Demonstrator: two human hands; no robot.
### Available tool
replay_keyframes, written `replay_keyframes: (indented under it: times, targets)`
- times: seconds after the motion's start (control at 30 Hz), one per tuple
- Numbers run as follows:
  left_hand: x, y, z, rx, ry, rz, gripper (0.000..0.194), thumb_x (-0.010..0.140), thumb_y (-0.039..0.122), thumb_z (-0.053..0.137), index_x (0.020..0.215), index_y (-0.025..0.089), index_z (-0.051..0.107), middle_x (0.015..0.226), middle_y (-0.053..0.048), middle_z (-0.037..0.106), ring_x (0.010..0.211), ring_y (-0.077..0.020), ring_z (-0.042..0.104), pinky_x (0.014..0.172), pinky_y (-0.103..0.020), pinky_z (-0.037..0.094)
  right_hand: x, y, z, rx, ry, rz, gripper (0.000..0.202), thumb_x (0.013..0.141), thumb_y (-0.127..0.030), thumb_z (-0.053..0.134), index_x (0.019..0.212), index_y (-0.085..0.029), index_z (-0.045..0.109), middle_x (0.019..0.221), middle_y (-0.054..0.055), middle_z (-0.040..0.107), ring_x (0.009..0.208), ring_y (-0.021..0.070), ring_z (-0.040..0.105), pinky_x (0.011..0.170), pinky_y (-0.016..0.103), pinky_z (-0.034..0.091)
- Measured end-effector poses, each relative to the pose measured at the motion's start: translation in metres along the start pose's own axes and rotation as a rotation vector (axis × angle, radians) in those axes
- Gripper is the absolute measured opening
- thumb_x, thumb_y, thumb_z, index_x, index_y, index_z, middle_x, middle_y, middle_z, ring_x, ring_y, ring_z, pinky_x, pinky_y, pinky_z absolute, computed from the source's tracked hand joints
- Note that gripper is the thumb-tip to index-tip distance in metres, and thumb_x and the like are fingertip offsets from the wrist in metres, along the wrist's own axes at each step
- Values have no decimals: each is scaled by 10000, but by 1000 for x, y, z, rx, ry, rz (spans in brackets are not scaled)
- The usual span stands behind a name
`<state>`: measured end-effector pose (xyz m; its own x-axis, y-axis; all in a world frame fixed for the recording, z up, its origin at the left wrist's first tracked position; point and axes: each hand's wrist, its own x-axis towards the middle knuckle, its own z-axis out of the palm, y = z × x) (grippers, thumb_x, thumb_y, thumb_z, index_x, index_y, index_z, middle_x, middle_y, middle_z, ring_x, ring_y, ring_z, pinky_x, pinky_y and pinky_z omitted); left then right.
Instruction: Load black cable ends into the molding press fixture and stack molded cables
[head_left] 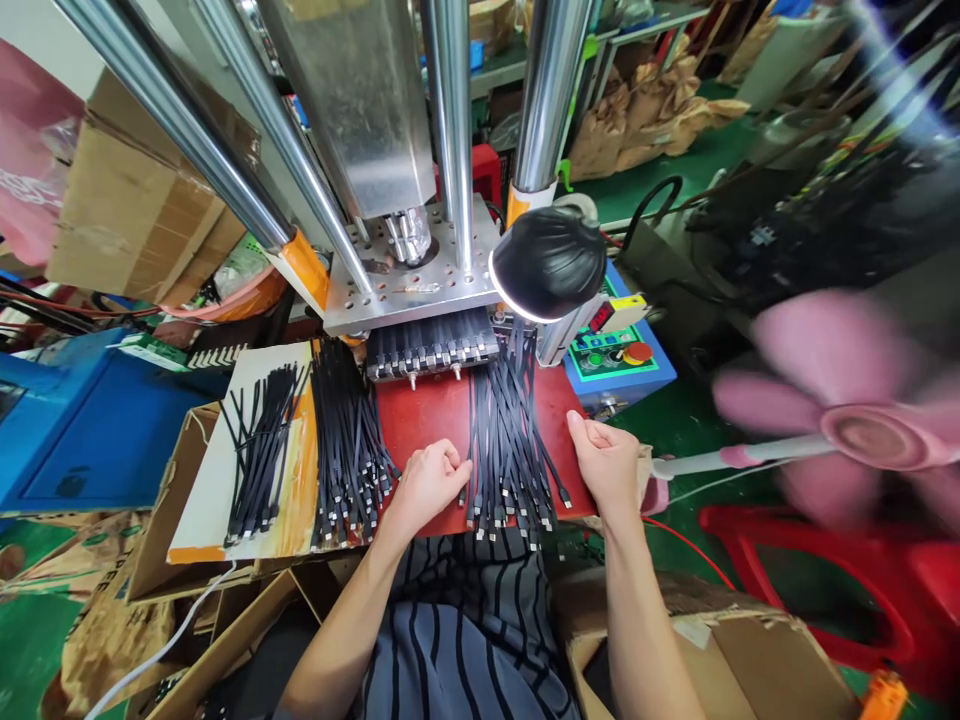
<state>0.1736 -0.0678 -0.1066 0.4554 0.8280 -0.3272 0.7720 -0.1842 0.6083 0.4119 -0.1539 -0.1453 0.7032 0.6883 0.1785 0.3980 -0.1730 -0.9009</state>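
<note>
Loosely curled, my left hand (433,483) rests on the red work plate (420,410), its fingertips beside the left edge of a pile of black flat cables (514,440) with metal plugs. No cable shows in its fingers. At the plate's right edge, my right hand (606,455) is closed in a loose fist with nothing visible in it, apart from the pile. Ahead, a black fixture block (431,345) holds a row of plug ends under the press's steel plate (420,295). A second cable bunch (349,450) lies left of my left hand.
Another cable bunch (262,450) lies on a white board (202,490) at left. A black lamp (551,262) hangs near a control box (619,355) with a red button. A pink fan (870,435) spins at right. Open cartons (720,660) stand below.
</note>
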Motion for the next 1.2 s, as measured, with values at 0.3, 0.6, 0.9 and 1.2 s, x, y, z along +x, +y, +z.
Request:
replay_keyframes:
  times: [0.3,0.6,0.9,1.2]
  targets:
    - [-16,21,2,124,-57,38,228,883,363,651,726,210,714,732,-23,716,729,-199,657,716,-292,424,0,-1,-1,12,-9,14,569,928,-449,608,621,-253,171,607,-62,176,564,96,185,523,282,188]
    - [-16,21,-2,82,-170,103,218,838,219,596,691,192,756,668,-24,697,665,-183,630,678,-287,419,0,1,1,9,0,14,565,919,-433,615,626,-262,163,611,-66,167,564,100,174,524,290,186]
    - [-19,0,-11,-58,-142,83,158,826,247,606,752,172,723,629,28,638,602,-130,574,609,-244,382,0,2,1,15,-10,6,571,927,-458,613,634,-262,163,609,-64,181,568,102,194,531,288,190]
    - [-25,21,8,-12,-83,68,197,865,317,636,749,201,747,621,19,618,618,-151,556,653,-273,372,0,3,1,22,-4,13,567,916,-433,620,626,-262,163,608,-70,173,565,97,181,541,293,179]
